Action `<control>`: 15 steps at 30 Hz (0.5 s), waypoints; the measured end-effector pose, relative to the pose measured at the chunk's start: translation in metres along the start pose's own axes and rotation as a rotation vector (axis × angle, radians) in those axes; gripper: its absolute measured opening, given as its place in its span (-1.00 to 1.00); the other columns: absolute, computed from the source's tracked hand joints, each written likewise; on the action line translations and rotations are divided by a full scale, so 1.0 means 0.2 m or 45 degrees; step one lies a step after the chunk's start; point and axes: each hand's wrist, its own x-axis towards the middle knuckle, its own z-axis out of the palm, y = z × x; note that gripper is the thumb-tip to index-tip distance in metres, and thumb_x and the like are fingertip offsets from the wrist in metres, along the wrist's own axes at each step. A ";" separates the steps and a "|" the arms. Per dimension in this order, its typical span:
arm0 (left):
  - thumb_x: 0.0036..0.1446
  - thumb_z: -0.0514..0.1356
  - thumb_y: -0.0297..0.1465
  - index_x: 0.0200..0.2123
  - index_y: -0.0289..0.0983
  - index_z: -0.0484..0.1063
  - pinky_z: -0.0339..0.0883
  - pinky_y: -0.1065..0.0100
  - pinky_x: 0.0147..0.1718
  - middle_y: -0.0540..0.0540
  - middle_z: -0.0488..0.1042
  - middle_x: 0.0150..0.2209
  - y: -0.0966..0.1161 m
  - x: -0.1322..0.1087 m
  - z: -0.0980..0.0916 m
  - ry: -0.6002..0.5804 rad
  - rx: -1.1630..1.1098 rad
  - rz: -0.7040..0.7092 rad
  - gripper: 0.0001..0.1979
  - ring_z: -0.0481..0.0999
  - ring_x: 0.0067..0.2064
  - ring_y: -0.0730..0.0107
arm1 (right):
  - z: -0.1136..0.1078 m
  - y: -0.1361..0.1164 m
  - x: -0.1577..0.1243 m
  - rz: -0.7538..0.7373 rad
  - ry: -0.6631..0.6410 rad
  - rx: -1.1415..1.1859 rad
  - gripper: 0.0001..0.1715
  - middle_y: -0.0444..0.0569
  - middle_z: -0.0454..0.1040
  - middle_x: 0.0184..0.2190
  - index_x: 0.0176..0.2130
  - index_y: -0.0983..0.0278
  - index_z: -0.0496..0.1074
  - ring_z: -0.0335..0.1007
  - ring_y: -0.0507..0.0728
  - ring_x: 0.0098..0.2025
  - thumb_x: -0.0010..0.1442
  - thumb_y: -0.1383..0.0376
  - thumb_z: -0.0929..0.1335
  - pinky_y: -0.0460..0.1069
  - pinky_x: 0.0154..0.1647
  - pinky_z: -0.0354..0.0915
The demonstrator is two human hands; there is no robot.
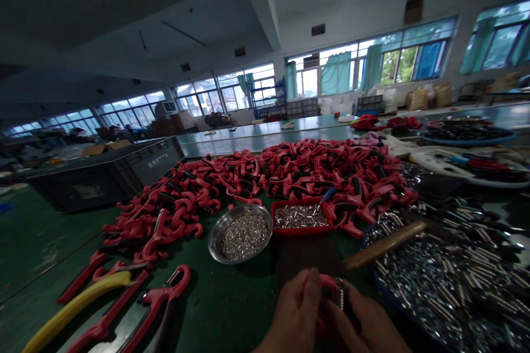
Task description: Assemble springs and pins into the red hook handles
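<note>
Both of my hands are close together at the bottom, just right of the middle. My left hand [293,311] is closed round a red plastic tool handle [329,282], its thumb lying along the side. From the right, my right hand [362,317] closes on the same piece. A shiny coil spring [341,293] shows between the hands at the piece's edge. My fingers hide most of the handle. Beyond them lie a dark block [307,256], a steel bowl of small metal pins [243,234] and a red tray [301,230] of similar pins.
Red handles [290,171] with black grips are heaped behind the bowls. To the right, a wooden-handled hammer [385,245] rests across a blue basin full of springs [451,281]. Hooked red tools [161,303] and a yellow handle [78,309] lie left. A grey crate [153,162] stands behind.
</note>
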 end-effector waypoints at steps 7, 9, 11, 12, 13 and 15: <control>0.03 -0.13 0.13 -0.42 -0.31 0.38 0.24 0.43 -0.34 -0.06 0.38 -0.45 -0.01 -0.01 0.03 0.089 -0.148 -0.005 -0.38 0.34 -0.35 0.37 | 0.01 -0.01 0.00 0.041 -0.096 -0.081 -0.64 0.04 0.50 -0.36 -0.21 0.29 0.32 0.44 0.13 -0.34 0.23 0.17 0.09 -0.06 -0.34 0.30; 0.03 -0.14 0.13 -0.46 -0.31 0.37 0.22 0.44 -0.41 -0.04 0.35 -0.50 -0.03 -0.02 0.03 0.078 -0.129 -0.001 -0.37 0.31 -0.40 0.40 | -0.01 -0.04 0.01 0.012 -0.173 -0.022 -0.65 0.06 0.50 -0.32 -0.20 0.29 0.32 0.44 0.12 -0.30 0.22 0.19 0.09 -0.07 -0.29 0.29; 0.03 -0.13 0.13 -0.49 -0.30 0.33 0.18 0.45 -0.45 -0.01 0.29 -0.54 -0.05 -0.02 0.03 0.083 -0.087 0.035 -0.40 0.27 -0.44 0.43 | -0.02 -0.07 0.01 0.002 -0.205 0.007 -0.65 0.07 0.49 -0.29 -0.19 0.30 0.33 0.43 0.13 -0.26 0.21 0.20 0.09 -0.07 -0.25 0.28; 0.04 -0.12 0.12 -0.50 -0.30 0.31 0.15 0.45 -0.45 0.01 0.27 -0.54 -0.05 -0.02 0.03 0.091 -0.056 0.056 -0.42 0.26 -0.45 0.44 | -0.03 -0.08 0.01 0.005 -0.209 0.011 -0.64 0.07 0.49 -0.30 -0.19 0.30 0.33 0.43 0.14 -0.26 0.20 0.21 0.09 -0.06 -0.25 0.28; 0.05 -0.12 0.10 -0.51 -0.29 0.28 0.14 0.46 -0.46 0.02 0.25 -0.55 -0.06 -0.01 0.03 0.100 -0.013 0.072 -0.44 0.24 -0.46 0.45 | -0.03 -0.08 0.01 0.011 -0.212 0.007 -0.63 0.07 0.49 -0.31 -0.17 0.32 0.33 0.43 0.14 -0.27 0.19 0.22 0.09 -0.05 -0.26 0.29; 0.09 -0.14 0.07 -0.53 -0.28 0.23 0.10 0.45 -0.47 0.04 0.20 -0.56 -0.07 -0.01 0.02 0.096 0.106 0.100 -0.46 0.22 -0.47 0.47 | -0.02 -0.07 0.00 0.031 -0.251 -0.016 -0.61 0.08 0.49 -0.34 -0.14 0.35 0.32 0.44 0.16 -0.31 0.16 0.24 0.10 -0.03 -0.30 0.30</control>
